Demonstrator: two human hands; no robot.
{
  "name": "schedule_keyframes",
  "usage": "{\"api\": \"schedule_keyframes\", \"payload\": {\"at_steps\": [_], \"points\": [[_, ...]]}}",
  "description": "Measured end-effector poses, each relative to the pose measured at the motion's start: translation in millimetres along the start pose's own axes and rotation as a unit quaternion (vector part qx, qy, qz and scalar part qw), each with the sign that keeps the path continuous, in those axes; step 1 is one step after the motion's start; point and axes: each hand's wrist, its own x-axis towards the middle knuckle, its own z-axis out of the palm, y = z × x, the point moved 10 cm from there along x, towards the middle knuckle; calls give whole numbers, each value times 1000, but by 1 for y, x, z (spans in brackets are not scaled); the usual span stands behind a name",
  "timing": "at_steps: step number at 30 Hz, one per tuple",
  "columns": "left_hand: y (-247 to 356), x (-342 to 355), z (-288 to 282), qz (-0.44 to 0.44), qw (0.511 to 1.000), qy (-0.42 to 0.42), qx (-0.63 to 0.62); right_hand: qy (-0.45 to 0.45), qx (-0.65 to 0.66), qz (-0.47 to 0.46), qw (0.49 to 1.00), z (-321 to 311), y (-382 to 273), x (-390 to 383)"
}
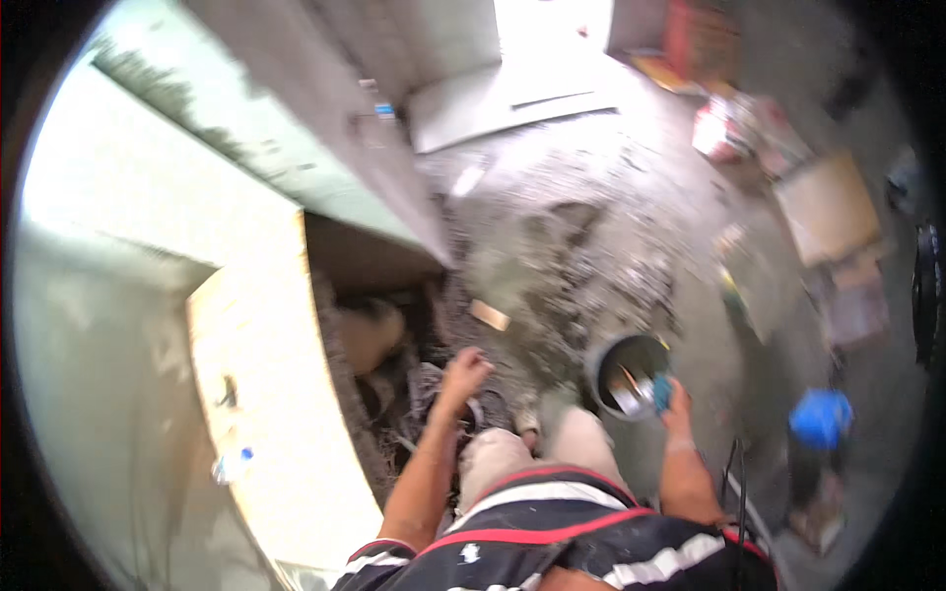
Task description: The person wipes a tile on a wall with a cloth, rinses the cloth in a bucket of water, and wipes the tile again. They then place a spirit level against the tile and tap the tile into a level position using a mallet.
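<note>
My right hand (pixel 676 402) is closed on a teal, sponge-like piece (pixel 661 394) at the near right rim of a dark round bucket (pixel 598 366). Inside the bucket lie a whitish thing (pixel 629 399) and a thin orange-brown stick-like piece (pixel 628 376), both blurred. In front of my left thigh is my left hand (pixel 467 374), its fingers curled in and nothing visible in them. Just beyond it, a small tan block (pixel 489 315) rests on the mortar-smeared floor.
Wet grey mortar (pixel 621 261) spreads ahead. To the left stand a pale counter slab (pixel 271 364) and a dark recess with rubble (pixel 379 394). A cardboard piece (pixel 826 209), a red-and-white bag (pixel 724 128) and a blue plastic item (pixel 821 418) are on the right.
</note>
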Motion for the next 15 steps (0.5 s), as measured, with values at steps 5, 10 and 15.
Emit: {"api": "schedule_keyframes", "payload": {"at_steps": [5,10,15], "points": [[-84,-26,46,-157,982,7,-102,-23,30,13,999,-8,11,58],[-125,-49,122,-274,939,9,-208,-1,-54,-9,998,-16,13,128],[-158,-54,200,-334,929,-18,-159,-10,-78,75,994,-50,45,209]]}}
